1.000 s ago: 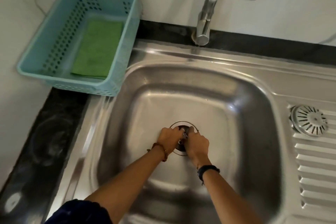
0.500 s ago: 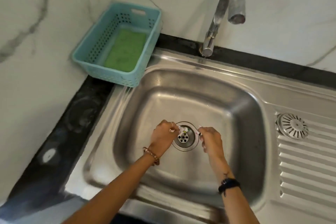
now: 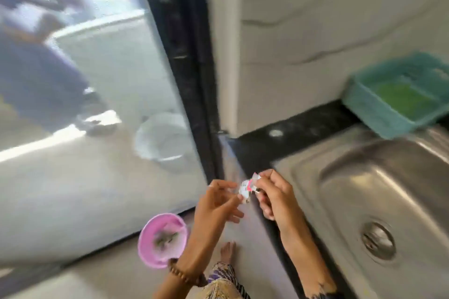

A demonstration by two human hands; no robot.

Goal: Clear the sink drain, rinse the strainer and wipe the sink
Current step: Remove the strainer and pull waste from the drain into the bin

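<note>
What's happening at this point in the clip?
A person has turned away from the sink. The left hand and right hand together pinch a small white-and-pink scrap, held to the left of the sink above the floor. A pink bin with debris sits below. The drain is uncovered.

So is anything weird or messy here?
A little. Both hands, left and right, pinch a crumpled white-and-pink wrapper scrap beside the sink, above the floor. A pink bin below already holds scraps.
</note>
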